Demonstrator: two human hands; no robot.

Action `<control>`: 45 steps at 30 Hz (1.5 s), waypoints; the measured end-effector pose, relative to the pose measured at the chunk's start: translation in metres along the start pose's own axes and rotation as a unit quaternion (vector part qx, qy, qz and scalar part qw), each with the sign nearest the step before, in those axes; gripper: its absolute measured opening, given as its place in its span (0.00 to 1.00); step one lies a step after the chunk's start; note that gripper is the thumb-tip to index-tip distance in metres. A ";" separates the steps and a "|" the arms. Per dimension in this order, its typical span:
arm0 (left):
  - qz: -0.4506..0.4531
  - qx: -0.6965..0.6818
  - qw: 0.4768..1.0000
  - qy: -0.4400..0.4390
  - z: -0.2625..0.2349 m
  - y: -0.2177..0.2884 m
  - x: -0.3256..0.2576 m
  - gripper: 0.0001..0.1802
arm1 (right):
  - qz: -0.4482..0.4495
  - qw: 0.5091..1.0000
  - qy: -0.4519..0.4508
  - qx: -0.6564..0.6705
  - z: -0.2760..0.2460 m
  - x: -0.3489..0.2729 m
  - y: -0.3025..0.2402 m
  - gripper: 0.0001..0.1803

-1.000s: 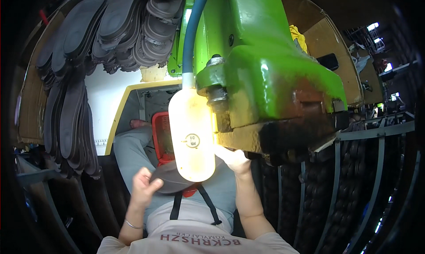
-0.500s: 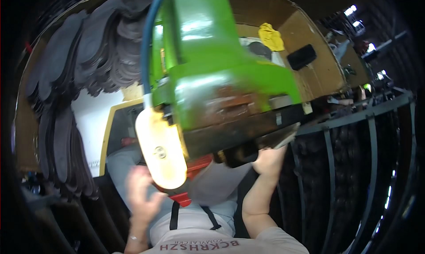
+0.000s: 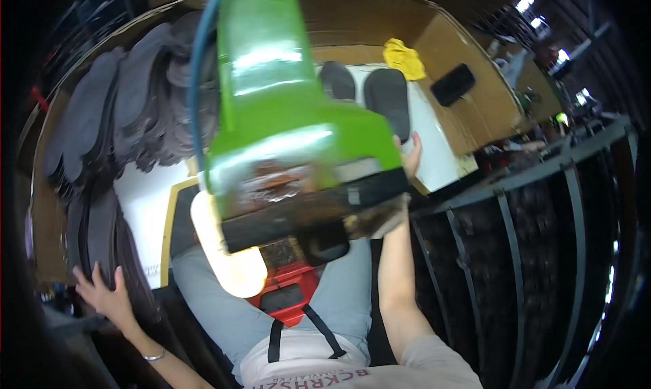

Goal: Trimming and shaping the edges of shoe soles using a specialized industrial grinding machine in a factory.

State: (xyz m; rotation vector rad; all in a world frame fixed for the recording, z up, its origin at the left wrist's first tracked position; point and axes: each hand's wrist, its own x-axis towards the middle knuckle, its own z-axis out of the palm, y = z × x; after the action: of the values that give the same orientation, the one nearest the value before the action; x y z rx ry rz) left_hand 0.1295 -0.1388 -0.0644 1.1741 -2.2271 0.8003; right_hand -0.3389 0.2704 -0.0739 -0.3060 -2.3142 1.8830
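Reaching with spread, empty fingers, left hand [image 3: 108,295] touches stacked dark insoles [image 3: 102,233]; right hand [image 3: 405,160], grip indiscernible, sits behind the green press [image 3: 285,124].

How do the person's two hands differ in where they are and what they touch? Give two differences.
The left hand is low, fingers spread against the dark soles stacked at the side; the right hand is raised beside the green machine. The left hand shows almost whole, the right hand is largely hidden behind the machine. Both are bare.
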 end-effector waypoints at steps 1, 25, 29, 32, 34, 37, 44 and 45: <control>0.034 -0.071 0.996 -0.034 -0.010 0.002 -0.002 0.28 | 0.011 0.998 -0.043 0.051 0.005 -0.015 0.009 0.36; -0.162 -0.875 0.184 -0.418 -0.118 0.276 -0.075 0.29 | 0.130 0.933 -0.278 0.188 -0.121 -0.248 0.103 0.22; -0.103 -0.832 0.218 -0.500 -0.118 0.298 -0.081 0.17 | 0.223 0.901 -0.280 0.244 -0.121 -0.265 0.122 0.17; -0.138 -0.842 0.262 -0.451 -0.134 0.303 -0.077 0.14 | 0.212 0.874 -0.418 0.130 -0.144 -0.246 0.124 0.20; -0.057 -0.808 0.386 -0.441 -0.131 0.298 -0.075 0.16 | 0.195 0.897 -0.388 0.084 -0.167 -0.217 0.126 0.21; -0.088 -0.811 0.217 -0.536 -0.122 0.294 -0.063 0.16 | 0.167 0.932 -0.122 0.298 -0.176 -0.165 0.108 0.19; -0.280 -0.825 -0.049 -0.489 -0.145 0.395 -0.057 0.21 | -0.086 0.957 -0.102 0.256 -0.118 -0.038 0.028 0.15; -0.268 -0.855 0.007 -0.445 -0.158 0.418 -0.041 0.20 | -0.096 0.964 -0.069 0.240 -0.104 -0.016 0.022 0.15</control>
State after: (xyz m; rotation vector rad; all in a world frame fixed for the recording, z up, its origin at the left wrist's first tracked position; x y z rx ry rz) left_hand -0.1810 0.1841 -0.0915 0.4208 -0.7478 -2.8448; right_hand -0.2972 0.3695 -0.0733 0.1074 -1.7918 2.3303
